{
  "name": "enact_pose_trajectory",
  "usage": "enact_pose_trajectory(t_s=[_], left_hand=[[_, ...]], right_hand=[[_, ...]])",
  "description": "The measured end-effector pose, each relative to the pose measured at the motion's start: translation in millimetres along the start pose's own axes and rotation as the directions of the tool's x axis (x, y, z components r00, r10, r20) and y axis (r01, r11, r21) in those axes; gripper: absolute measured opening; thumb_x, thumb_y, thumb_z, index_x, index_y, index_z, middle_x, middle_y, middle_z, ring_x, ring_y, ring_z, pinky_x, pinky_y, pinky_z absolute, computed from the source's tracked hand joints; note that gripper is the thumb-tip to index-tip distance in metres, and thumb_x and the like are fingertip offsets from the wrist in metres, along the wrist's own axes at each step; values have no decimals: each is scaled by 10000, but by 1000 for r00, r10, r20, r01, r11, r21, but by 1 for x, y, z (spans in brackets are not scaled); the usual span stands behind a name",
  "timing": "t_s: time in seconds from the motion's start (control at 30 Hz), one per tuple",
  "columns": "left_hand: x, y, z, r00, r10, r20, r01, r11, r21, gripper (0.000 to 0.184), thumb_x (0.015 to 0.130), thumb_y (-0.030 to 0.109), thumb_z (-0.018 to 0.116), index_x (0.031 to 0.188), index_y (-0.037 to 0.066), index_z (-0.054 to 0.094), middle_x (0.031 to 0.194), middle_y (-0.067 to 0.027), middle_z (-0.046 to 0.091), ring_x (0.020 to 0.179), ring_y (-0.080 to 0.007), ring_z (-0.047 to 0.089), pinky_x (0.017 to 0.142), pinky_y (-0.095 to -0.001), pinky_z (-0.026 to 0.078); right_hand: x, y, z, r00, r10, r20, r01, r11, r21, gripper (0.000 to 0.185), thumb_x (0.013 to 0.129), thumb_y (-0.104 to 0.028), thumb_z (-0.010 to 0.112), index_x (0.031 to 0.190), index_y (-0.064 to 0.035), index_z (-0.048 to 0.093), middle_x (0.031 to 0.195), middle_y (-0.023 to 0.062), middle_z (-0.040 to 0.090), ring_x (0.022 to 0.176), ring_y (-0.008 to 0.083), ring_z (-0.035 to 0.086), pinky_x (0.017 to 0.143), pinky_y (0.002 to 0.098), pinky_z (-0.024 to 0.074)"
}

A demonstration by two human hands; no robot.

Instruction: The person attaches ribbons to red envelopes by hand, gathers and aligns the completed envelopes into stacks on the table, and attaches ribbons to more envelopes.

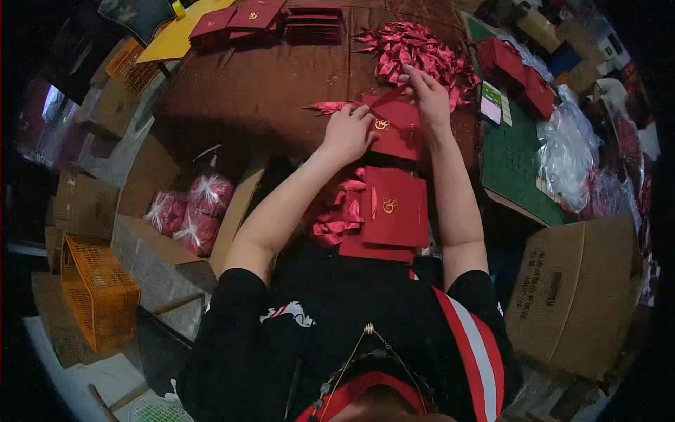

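Note:
A red folder with a gold emblem (394, 133) lies on the brown-covered table under both hands. My left hand (348, 132) is at its left edge, fingers curled on a red ribbon (329, 107) whose pointed end sticks out to the left. Over the folder's top right, my right hand (427, 98) has thumb and fingers pinched together on a strand of red ribbon that runs toward the left hand. Nearer my body, more red folders (395, 211) are stacked, with loose red ribbons (337, 214) beside them. A large heap of red ribbons (415, 53) lies beyond the right hand.
Stacks of red folders (313, 24) stand at the table's far edge. On the right, a phone (491, 102) lies on a green surface (517, 158) near clear plastic bags (566, 158). Cartons (573, 295) and an orange crate (98, 292) flank my body; one box holds bagged red items (193, 211).

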State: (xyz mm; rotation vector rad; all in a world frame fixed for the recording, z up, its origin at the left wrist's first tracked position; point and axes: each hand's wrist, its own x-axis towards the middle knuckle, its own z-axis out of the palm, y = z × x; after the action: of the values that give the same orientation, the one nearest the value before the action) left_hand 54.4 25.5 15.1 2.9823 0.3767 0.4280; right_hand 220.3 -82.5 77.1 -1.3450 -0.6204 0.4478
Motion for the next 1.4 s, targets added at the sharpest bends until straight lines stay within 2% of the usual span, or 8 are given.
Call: enact_pose_trajectory(t_s=[0.17,0.27,0.43,0.7,0.83,1.03,1.07,1.4], left_hand=[[17,-18,20,986,44,-160,-52,998,-46,438,931,372,626,1258,81,611,1363,-109,556,1184,-354,524,962,-480,476],[2,-13,19,896,-135,-423,93,989,-119,448,878,324,717,1224,63,607,1166,-159,574,1124,-362,537,909,-445,501],[-26,5,8,877,-419,-236,359,897,-257,645,796,525,757,1202,44,619,1140,-155,570,1128,-352,533,914,-462,490],[-27,0,16,855,-327,-403,134,889,-439,576,750,354,849,1173,39,616,1077,-125,563,1047,-324,543,896,-431,480],[-28,2,16,871,-359,-336,166,858,-485,546,768,306,837,1186,49,599,1028,-125,600,1011,-323,581,871,-432,487],[-27,1,21,885,-368,-286,198,852,-484,542,779,297,825,1192,47,582,1058,-134,595,1038,-332,575,878,-438,485],[-26,1,29,835,-346,-428,147,890,-431,534,723,272,832,1150,56,595,1027,-126,602,991,-328,571,865,-436,479],[-27,6,20,849,-329,-413,128,887,-443,503,719,171,808,1148,34,584,1092,-163,586,1062,-384,545,906,-458,465]], right_hand=[[-5,18,-4,991,-125,49,123,991,51,336,1023,-274,570,1223,-27,677,967,18,707,806,57,608,656,229,476],[-19,32,-7,952,-287,111,308,891,-335,285,973,-243,639,1142,-29,720,949,47,728,852,123,658,756,281,519],[-36,68,-7,971,-150,188,228,828,-513,239,881,-261,727,994,-52,749,912,79,757,830,158,712,757,292,533],[-39,77,-4,969,-169,179,244,755,-609,257,874,-351,729,1000,-128,751,993,74,745,897,223,714,745,345,541],[-47,61,4,913,-293,285,407,596,-693,217,867,-338,707,934,-134,731,895,33,685,748,264,672,679,371,527],[-49,58,12,840,-358,408,534,407,-741,139,859,-275,691,894,-142,710,907,35,667,883,257,652,731,408,536],[-49,57,14,837,-332,434,537,350,-767,133,858,-265,688,913,-145,704,901,39,663,891,260,649,720,408,537],[-51,53,26,722,-438,535,653,177,-737,112,843,-203,677,887,-102,657,895,62,634,836,277,627,681,398,536]])
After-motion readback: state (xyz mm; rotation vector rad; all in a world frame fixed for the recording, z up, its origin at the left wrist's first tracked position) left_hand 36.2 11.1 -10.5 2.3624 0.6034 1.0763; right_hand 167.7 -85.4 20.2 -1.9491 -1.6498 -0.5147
